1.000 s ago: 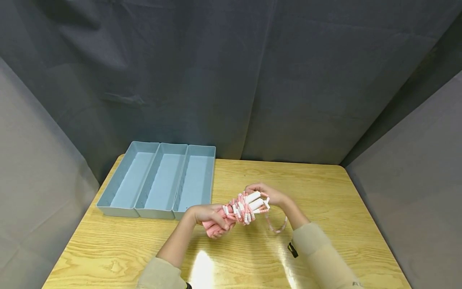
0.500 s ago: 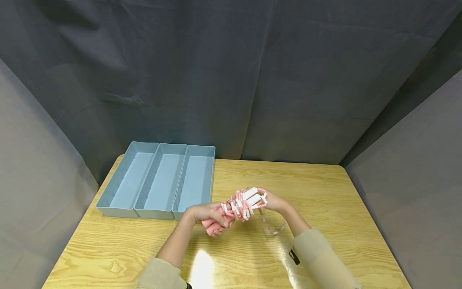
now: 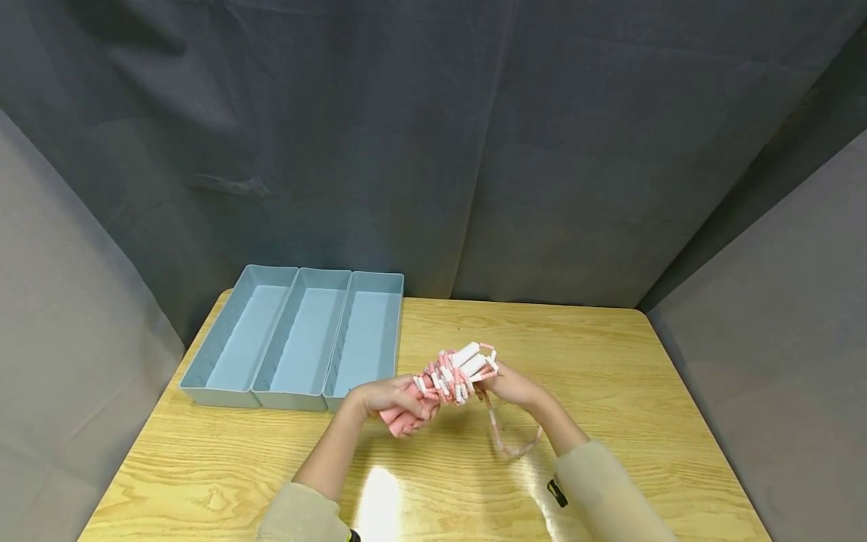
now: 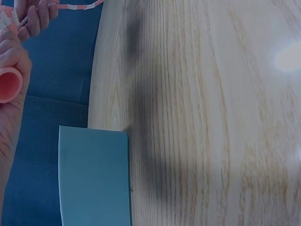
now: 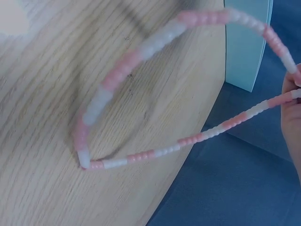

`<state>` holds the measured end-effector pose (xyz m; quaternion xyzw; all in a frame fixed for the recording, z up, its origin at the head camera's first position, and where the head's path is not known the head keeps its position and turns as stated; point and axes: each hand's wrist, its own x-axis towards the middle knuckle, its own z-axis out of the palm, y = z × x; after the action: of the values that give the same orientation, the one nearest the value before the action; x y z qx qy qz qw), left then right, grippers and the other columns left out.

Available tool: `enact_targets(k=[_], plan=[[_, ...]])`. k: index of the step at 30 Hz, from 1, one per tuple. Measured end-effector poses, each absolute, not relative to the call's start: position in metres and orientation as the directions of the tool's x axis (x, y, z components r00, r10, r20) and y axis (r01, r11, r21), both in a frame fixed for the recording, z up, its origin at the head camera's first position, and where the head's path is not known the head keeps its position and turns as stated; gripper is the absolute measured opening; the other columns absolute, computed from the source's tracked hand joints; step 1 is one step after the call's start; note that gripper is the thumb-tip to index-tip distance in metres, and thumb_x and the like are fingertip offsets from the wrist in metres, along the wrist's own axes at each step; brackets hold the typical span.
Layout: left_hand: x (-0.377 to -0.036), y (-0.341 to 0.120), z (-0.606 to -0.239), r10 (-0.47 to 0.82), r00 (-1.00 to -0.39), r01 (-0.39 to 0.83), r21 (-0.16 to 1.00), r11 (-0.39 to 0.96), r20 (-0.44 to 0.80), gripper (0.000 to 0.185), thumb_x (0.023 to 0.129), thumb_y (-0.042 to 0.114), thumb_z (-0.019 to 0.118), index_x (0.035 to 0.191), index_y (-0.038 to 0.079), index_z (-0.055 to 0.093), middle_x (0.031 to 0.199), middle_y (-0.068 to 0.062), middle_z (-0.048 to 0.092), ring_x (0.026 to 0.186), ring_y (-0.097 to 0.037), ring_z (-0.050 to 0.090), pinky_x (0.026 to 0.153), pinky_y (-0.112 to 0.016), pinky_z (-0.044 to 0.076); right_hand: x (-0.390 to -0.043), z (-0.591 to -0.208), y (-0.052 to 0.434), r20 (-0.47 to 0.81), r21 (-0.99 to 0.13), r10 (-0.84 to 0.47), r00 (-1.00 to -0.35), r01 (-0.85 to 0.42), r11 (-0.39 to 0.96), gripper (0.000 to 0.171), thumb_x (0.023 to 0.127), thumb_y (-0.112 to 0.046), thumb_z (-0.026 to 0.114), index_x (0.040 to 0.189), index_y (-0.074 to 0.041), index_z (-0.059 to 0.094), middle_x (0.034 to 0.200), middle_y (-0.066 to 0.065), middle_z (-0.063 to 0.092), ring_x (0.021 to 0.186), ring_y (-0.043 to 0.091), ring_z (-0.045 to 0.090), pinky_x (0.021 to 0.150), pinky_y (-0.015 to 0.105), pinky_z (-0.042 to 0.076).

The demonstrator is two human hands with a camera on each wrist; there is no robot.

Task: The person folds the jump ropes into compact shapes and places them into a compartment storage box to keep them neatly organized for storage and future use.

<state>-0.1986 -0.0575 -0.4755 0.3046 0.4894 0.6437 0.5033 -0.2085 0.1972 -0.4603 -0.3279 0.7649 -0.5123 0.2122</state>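
My left hand [image 3: 396,397] grips the pink handles of a jump rope [image 3: 445,378] low over the table. Pink and white beaded rope is wound in several turns around the handles, and their white ends [image 3: 472,361] point up and right. In the left wrist view, one pink handle [image 4: 9,84] shows its hollow end below my fingers. Right beside the white ends, my right hand [image 3: 509,385] pinches the beaded rope; its fingertips are partly hidden in the head view. From that hand a loose loop [image 5: 121,70] of the rope hangs toward the table.
Three long blue-grey trays [image 3: 291,400] stand side by side at the table's back left, just beyond my left hand. The wooden table [image 3: 609,376] extends to the right and front. A dark curtain [image 3: 542,188] rises behind it, with grey panels at both sides.
My right hand has come from behind the white handle ends down to their right side, carrying the rope. The hanging loop has dropped slightly. The left hand keeps its grip, nearly still.
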Motion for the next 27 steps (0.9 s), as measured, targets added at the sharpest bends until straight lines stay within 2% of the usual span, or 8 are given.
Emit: enact_targets(k=[3, 7, 16, 21, 27], plan=[[-0.198, -0.057, -0.473, 0.945, -0.309, -0.354, 0.935, -0.007, -0.110, 0.013, 0.086, -0.006, 0.037, 0.084, 0.003, 0.047, 0.063, -0.003, 0.050, 0.049, -0.010, 0.047, 0.046, -0.021, 0.042, -0.207, -0.460, 0.198, 0.003, -0.930, -0.728, -0.686, -0.270, 0.251, 0.030, 0.100, -0.022, 0.032, 0.087, 0.001, 0.045, 0.071, 0.016, 0.046, 0.062, 0.014, 0.045, 0.056, 0.032, 0.044], [-0.196, -0.058, -0.466, 0.943, -0.316, -0.351, 0.936, -0.014, -0.104, 0.012, 0.086, -0.006, 0.038, 0.085, 0.002, 0.046, 0.063, -0.002, 0.050, 0.050, -0.010, 0.047, 0.046, -0.021, 0.041, -0.206, -0.461, 0.198, 0.011, -0.937, -0.749, -0.663, -0.267, 0.223, 0.028, 0.101, -0.017, 0.026, 0.090, 0.001, 0.044, 0.072, 0.017, 0.043, 0.060, 0.018, 0.043, 0.053, 0.034, 0.044], [-0.198, -0.056, -0.473, 0.936, -0.339, -0.339, 0.940, -0.029, -0.093, 0.010, 0.086, -0.006, 0.037, 0.085, 0.001, 0.045, 0.063, -0.003, 0.049, 0.050, -0.011, 0.045, 0.046, -0.022, 0.040, -0.204, -0.467, 0.200, 0.019, -0.970, -0.781, -0.624, -0.200, 0.137, 0.034, 0.102, -0.014, 0.021, 0.087, 0.010, 0.039, 0.071, 0.026, 0.040, 0.059, 0.034, 0.041, 0.055, 0.028, 0.044], [-0.201, -0.056, -0.478, 0.931, -0.354, -0.335, 0.941, -0.037, -0.090, 0.005, 0.086, -0.002, 0.041, 0.085, 0.001, 0.046, 0.063, -0.004, 0.050, 0.049, -0.013, 0.047, 0.046, -0.023, 0.042, -0.203, -0.467, 0.201, 0.008, -0.973, -0.782, -0.623, -0.184, 0.137, 0.035, 0.102, -0.018, 0.020, 0.092, 0.010, 0.038, 0.072, 0.024, 0.041, 0.059, 0.024, 0.042, 0.056, 0.027, 0.043], [-0.201, -0.055, -0.479, 0.923, -0.378, -0.342, 0.937, -0.072, -0.067, 0.007, 0.086, -0.002, 0.041, 0.085, 0.001, 0.047, 0.063, -0.005, 0.050, 0.048, -0.013, 0.047, 0.044, -0.023, 0.042, -0.203, -0.467, 0.202, 0.016, -0.974, -0.793, -0.609, -0.190, 0.126, 0.039, 0.102, -0.018, 0.018, 0.088, 0.012, 0.038, 0.069, 0.023, 0.040, 0.058, 0.020, 0.043, 0.055, 0.029, 0.043]])
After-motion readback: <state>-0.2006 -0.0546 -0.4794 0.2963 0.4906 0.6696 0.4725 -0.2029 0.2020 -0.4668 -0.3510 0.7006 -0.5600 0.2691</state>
